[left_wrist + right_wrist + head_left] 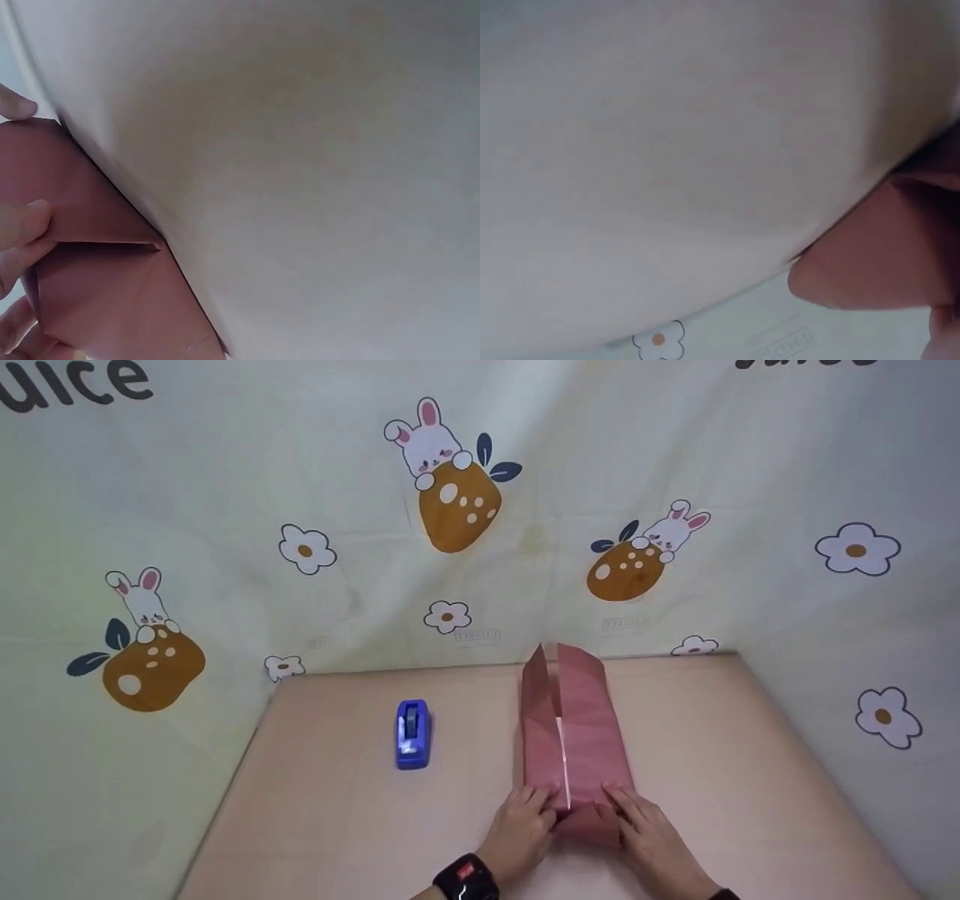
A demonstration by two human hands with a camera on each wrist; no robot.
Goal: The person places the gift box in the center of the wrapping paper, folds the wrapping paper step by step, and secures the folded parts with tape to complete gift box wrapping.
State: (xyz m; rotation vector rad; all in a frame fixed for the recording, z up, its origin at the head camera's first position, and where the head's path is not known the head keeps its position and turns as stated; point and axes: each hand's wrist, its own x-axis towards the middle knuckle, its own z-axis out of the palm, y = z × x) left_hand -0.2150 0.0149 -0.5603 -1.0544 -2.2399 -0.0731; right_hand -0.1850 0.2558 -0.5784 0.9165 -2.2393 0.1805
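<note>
A long parcel wrapped in dull red paper [592, 742] lies lengthwise on the table. Its two long paper edges nearly meet on top, and a thin white strip [564, 765] shows between them. The paper stands up open at the far end and is folded inward at the near end. With curled fingers the left hand [521, 829] holds the near left corner. The right hand [656, 836] grips the near right corner, fingertips on top. In the left wrist view fingertips [34, 219] pinch the folded paper [120, 300]. Red paper [870, 255] fills the right wrist view's lower right.
A blue tape dispenser [412, 735] stands on the table [337, 810] left of the parcel. Behind the table hangs a pale curtain [360, 457] printed with rabbits and flowers, which also runs along both sides.
</note>
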